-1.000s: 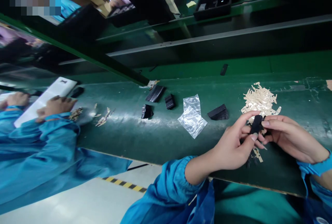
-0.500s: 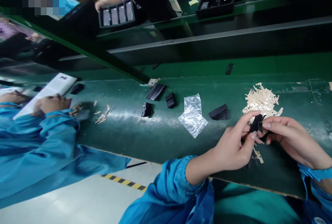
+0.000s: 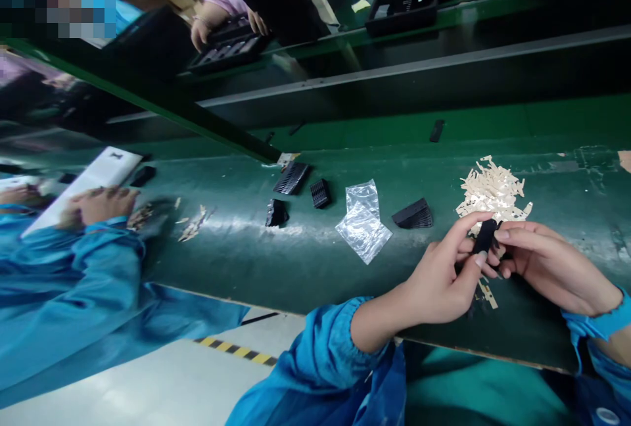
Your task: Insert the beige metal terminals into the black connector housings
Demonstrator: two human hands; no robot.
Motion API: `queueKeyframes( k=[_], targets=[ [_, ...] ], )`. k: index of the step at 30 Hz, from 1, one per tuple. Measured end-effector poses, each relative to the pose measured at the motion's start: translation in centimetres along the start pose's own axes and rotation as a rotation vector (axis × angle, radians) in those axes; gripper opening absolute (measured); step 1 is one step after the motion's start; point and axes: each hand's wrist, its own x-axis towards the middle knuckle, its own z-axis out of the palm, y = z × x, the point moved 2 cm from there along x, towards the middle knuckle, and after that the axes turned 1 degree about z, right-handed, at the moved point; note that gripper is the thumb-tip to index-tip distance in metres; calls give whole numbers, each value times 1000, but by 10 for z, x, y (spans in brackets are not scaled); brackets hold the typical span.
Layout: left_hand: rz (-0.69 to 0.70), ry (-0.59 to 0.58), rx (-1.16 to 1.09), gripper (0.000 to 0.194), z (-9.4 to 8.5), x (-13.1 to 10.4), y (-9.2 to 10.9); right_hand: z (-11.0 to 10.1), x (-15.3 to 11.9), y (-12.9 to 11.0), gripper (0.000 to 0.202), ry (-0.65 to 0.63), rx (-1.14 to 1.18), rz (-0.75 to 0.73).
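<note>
Between thumb and fingers, my left hand grips a small black flat strip-shaped piece, held tilted above the bench. My right hand is closed at the strip's right side, its thumb and forefinger pinched on something small and dark by the edge that I cannot make out. Just behind both hands lies a heap of small cream-coloured flat pieces. A few loose cream pieces lie under the hands, partly hidden by them. To the left of my hands is a fanned stack of black strips.
Clear plastic bags lie on the green bench, with black part stacks farther left. A co-worker's hands rest by a white board at left. A green post slants across. People handle black trays opposite.
My hands stay nearly in place, the black strip now turned slightly to show more of its face. Across the bench, a person's tray has been lowered flatter, with a second hand on it.
</note>
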Motion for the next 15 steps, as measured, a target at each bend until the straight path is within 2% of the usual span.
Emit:
queueKeyframes(
  k=[7, 15],
  targets=[
    [-12, -9, -104, 53, 2, 0, 0, -6, 2, 4, 20, -26, 57, 26],
    [-33, -19, -163, 54, 2, 0, 3, -2, 0, 1, 23, -44, 53, 35]
  ],
)
